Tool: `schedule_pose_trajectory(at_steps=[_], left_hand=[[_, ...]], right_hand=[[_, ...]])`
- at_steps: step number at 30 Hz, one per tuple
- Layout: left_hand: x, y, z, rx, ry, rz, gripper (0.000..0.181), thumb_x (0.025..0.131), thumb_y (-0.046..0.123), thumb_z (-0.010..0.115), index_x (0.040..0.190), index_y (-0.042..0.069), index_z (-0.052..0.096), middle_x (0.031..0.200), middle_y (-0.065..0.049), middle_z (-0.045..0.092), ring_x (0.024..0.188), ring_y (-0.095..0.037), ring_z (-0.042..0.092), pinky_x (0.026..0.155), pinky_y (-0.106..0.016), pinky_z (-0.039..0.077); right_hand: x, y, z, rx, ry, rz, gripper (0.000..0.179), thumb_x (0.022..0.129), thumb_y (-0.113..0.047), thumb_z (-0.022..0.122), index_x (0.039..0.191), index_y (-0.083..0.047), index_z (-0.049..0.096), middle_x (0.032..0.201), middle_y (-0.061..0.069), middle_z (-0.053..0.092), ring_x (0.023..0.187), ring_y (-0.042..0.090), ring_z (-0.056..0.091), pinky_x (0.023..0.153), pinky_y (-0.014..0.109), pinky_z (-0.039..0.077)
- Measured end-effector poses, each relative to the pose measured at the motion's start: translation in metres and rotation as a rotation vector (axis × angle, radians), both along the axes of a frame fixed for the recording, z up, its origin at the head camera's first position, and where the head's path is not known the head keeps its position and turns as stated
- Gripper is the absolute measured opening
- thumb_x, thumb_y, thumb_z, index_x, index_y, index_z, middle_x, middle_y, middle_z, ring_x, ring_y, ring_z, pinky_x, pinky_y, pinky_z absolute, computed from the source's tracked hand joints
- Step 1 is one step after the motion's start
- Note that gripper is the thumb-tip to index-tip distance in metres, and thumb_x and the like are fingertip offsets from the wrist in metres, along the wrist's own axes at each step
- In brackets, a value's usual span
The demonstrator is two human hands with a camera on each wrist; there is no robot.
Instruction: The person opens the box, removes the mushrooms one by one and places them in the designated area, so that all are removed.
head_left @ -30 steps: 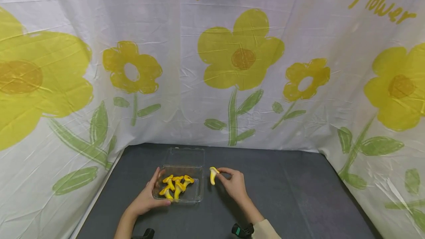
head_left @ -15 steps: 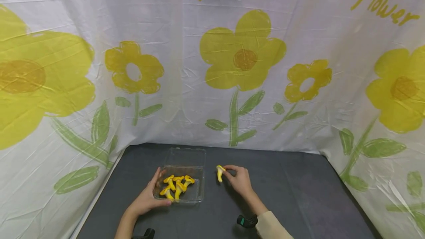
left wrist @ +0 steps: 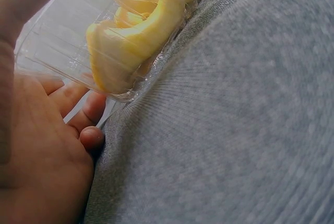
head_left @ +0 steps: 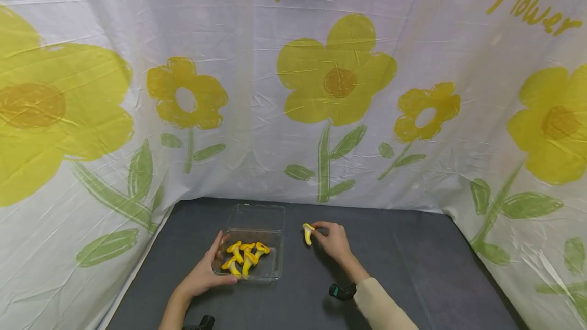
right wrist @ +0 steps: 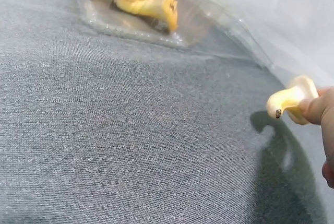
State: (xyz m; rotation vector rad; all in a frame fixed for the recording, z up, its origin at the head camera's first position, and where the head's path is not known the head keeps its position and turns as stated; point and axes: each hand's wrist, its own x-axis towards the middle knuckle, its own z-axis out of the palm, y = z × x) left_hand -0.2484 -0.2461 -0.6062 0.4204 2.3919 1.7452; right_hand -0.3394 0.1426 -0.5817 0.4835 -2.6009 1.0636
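A clear plastic clamshell box point(head_left: 271, 268) stands on the dark table, its lid point(head_left: 260, 216) folded back. Several yellow chanterelle mushrooms point(head_left: 248, 258) lie in its left part. My left hand point(head_left: 205, 273) holds the box at its left side, thumb along the front edge and fingers at the back left corner. In the left wrist view its fingers point(left wrist: 94, 110) press against the clear wall beside the mushrooms. To the right of the box, my right hand point(head_left: 336, 242) pinches one chanterelle point(head_left: 307, 235) between thumb and fingertips, stem pointing down. The right wrist view shows this chanterelle point(right wrist: 286, 101) above its shadow.
A dark grey cloth point(head_left: 403, 269) covers the table. White curtains point(head_left: 257, 167) printed with yellow flowers stand close behind and on both sides. A black strapped device point(head_left: 341, 292) sits at the right wrist, and another point(head_left: 205, 323) shows by the left forearm.
My right hand has moved right and slightly farther back with the chanterelle, away from the box. The left hand and the box stay in place; the head view has shifted slightly.
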Motion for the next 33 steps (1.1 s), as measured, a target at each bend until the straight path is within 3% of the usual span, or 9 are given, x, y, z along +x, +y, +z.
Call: schedule_pose_trajectory(at_steps=[3, 6, 8, 11, 15, 19, 25, 31, 33], left_hand=[[0.0, 0.0, 0.0, -0.02, 0.0, 0.006, 0.132, 0.086, 0.017, 0.09, 0.169, 0.005, -0.012, 0.177, -0.021, 0.011, 0.133, -0.031, 0.037, 0.111, -0.049, 0.042], [0.0, -0.001, 0.0, -0.025, -0.001, 0.009, 0.131, 0.086, 0.018, 0.089, 0.17, 0.006, -0.011, 0.177, -0.02, 0.012, 0.122, -0.024, 0.041, 0.102, -0.03, 0.043], [0.0, -0.002, 0.0, -0.02, 0.001, 0.007, 0.131, 0.087, 0.017, 0.089, 0.17, 0.006, -0.011, 0.177, -0.021, 0.012, 0.119, -0.024, 0.042, 0.098, -0.024, 0.043], [0.0, -0.002, 0.0, -0.012, -0.004, 0.004, 0.13, 0.087, 0.017, 0.089, 0.169, 0.006, -0.011, 0.177, -0.02, 0.011, 0.124, -0.026, 0.042, 0.1, -0.021, 0.042], [0.0, -0.002, 0.0, -0.015, -0.013, 0.004, 0.131, 0.087, 0.018, 0.089, 0.169, 0.006, -0.012, 0.177, -0.02, 0.012, 0.123, -0.028, 0.041, 0.1, -0.023, 0.042], [0.0, -0.003, 0.0, -0.022, -0.012, 0.005, 0.131, 0.087, 0.018, 0.089, 0.169, 0.006, -0.012, 0.177, -0.02, 0.012, 0.121, -0.027, 0.041, 0.099, -0.024, 0.042], [-0.002, -0.002, 0.001, -0.014, -0.001, 0.001, 0.131, 0.087, 0.018, 0.089, 0.169, 0.006, -0.012, 0.177, -0.02, 0.012, 0.122, -0.028, 0.041, 0.1, -0.024, 0.043], [-0.002, -0.002, -0.002, -0.001, 0.002, -0.012, 0.133, 0.087, 0.018, 0.089, 0.169, 0.005, -0.014, 0.177, -0.021, 0.011, 0.142, -0.04, 0.035, 0.113, -0.056, 0.038], [-0.001, -0.003, -0.003, -0.001, 0.003, -0.011, 0.133, 0.086, 0.018, 0.09, 0.169, 0.004, -0.014, 0.177, -0.022, 0.011, 0.146, -0.042, 0.032, 0.114, -0.059, 0.037]], right_hand=[[-0.002, -0.001, 0.001, 0.008, 0.005, -0.004, 0.015, 0.094, -0.015, 0.082, 0.108, -0.01, 0.085, 0.103, 0.008, 0.082, 0.039, -0.002, 0.026, 0.05, 0.022, 0.035], [-0.005, -0.003, 0.001, 0.011, 0.003, -0.015, 0.014, 0.094, -0.014, 0.082, 0.107, -0.01, 0.085, 0.102, 0.008, 0.082, 0.04, -0.002, 0.024, 0.053, 0.023, 0.037], [-0.007, -0.004, 0.001, 0.01, -0.013, -0.027, 0.014, 0.094, -0.014, 0.082, 0.108, -0.011, 0.085, 0.103, 0.008, 0.082, 0.04, 0.0, 0.023, 0.053, 0.025, 0.036], [-0.009, -0.005, 0.001, 0.027, -0.017, -0.048, 0.013, 0.094, -0.015, 0.083, 0.107, -0.012, 0.085, 0.102, 0.006, 0.082, 0.045, 0.002, 0.04, 0.058, 0.029, 0.047], [-0.011, -0.006, 0.0, 0.034, -0.007, -0.056, 0.013, 0.093, -0.014, 0.084, 0.105, -0.012, 0.085, 0.101, 0.005, 0.082, 0.075, 0.017, 0.072, 0.078, 0.044, 0.06], [-0.012, -0.006, -0.003, 0.035, -0.012, -0.048, 0.013, 0.093, -0.014, 0.084, 0.105, -0.012, 0.085, 0.101, 0.005, 0.082, 0.096, 0.028, 0.077, 0.085, 0.05, 0.06], [-0.012, -0.004, -0.007, 0.018, 0.032, -0.031, 0.013, 0.092, -0.015, 0.084, 0.105, -0.012, 0.085, 0.101, 0.005, 0.082, 0.097, 0.029, 0.077, 0.086, 0.05, 0.06], [-0.011, 0.001, -0.017, 0.0, 0.056, -0.026, 0.015, 0.091, -0.015, 0.085, 0.106, -0.011, 0.084, 0.1, 0.005, 0.082, 0.098, 0.029, 0.077, 0.087, 0.049, 0.059], [-0.012, 0.001, -0.019, -0.009, 0.052, -0.026, 0.016, 0.092, -0.014, 0.085, 0.107, -0.011, 0.084, 0.102, 0.005, 0.082, 0.099, 0.029, 0.077, 0.088, 0.049, 0.059]])
